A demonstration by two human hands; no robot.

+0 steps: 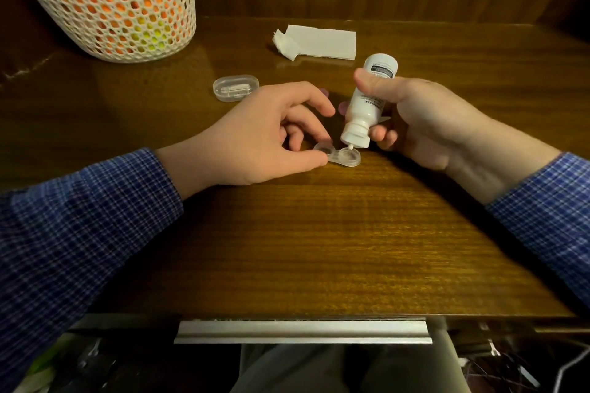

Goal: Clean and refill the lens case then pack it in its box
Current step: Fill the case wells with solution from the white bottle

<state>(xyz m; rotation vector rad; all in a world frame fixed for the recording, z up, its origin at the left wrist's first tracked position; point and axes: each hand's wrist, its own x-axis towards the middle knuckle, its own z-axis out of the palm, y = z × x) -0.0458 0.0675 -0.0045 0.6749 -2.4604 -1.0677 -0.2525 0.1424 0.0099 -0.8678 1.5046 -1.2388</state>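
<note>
Dark wood table, panelled wall behind. Left hand pinching clear lens case by its left well, flat on table at centre. Right hand wrapped round tipped white bottle, nozzle just over right well. Farther back: clear box, tissue, mesh basket.
</note>
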